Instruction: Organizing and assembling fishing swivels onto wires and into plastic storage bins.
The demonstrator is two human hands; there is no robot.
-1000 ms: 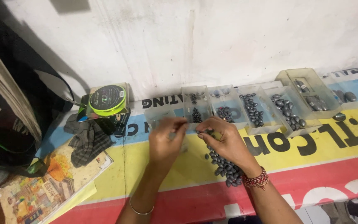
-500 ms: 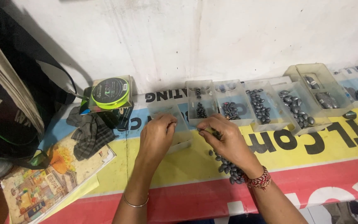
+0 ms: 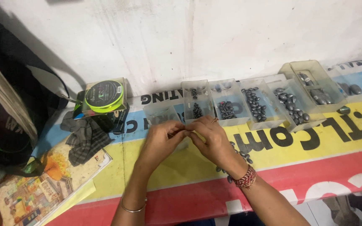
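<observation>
From the head view, the left hand (image 3: 161,140) and the right hand (image 3: 212,141) meet fingertip to fingertip over the middle of the banner-covered surface (image 3: 181,167), just in front of a row of clear plastic trays (image 3: 227,104) along the back edge by the wall. The fingers of both hands are pinched nearly shut on something very small between them; it looks like a thin line or a tiny piece, but I cannot tell which. The trays hold sorted dark oval weights (image 3: 254,104), and a loose heap of the same weights (image 3: 239,155) lies on the surface under the right wrist, so the sorting looks partly done with a pile left. A spool of yellow-green line (image 3: 104,95) stands in its box toward the back left, with a dark cloth (image 3: 82,138) and a colourful book (image 3: 42,188) at the left front. The heap is half hidden by the right arm, and the front edge is cut off.
</observation>
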